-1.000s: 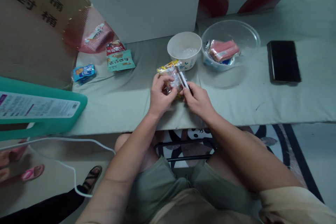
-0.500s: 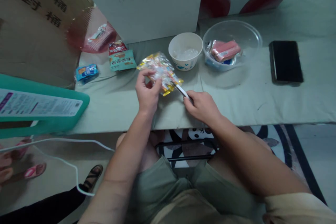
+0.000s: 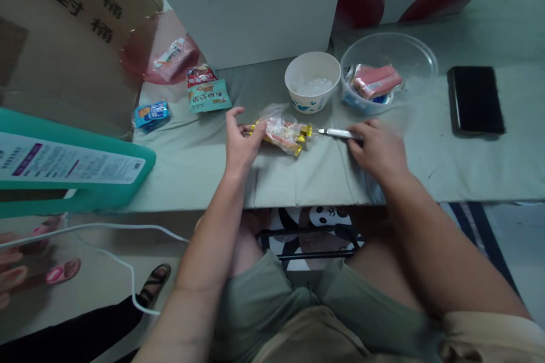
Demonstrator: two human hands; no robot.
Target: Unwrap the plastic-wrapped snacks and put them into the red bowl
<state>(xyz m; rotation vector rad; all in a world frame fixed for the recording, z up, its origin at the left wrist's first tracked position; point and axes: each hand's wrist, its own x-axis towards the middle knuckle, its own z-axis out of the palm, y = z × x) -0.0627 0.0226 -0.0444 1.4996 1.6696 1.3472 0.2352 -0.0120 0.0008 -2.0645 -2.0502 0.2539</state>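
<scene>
My left hand (image 3: 243, 139) has its thumb and some fingers at the left end of a clear plastic bag (image 3: 283, 130) with gold-ended wrapped pieces, gripping it with the index finger raised. A slim utility knife (image 3: 339, 134) is closed in my right hand (image 3: 378, 147), its tip pointing left, a little apart from the bag's right end. Behind the bag stands a white paper bowl (image 3: 304, 103) with crumpled clear plastic inside. A clear round plastic bowl (image 3: 432, 68) with pink and blue packets is to the right of it.
A black flat case (image 3: 476, 101) lies at the right. Teal snack packet (image 3: 209, 96), blue packet (image 3: 151, 115) and pink ribbed basket (image 3: 140, 65) are at the left, near a green jug (image 3: 142, 164). Boxes stand behind. Another person's sandalled foot (image 3: 155, 283) and a white cable (image 3: 131, 278) are below.
My right hand has moved right with the utility knife, away from the bag. The bag now lies lower and flatter, and my left index finger has lifted. The view has shifted slightly.
</scene>
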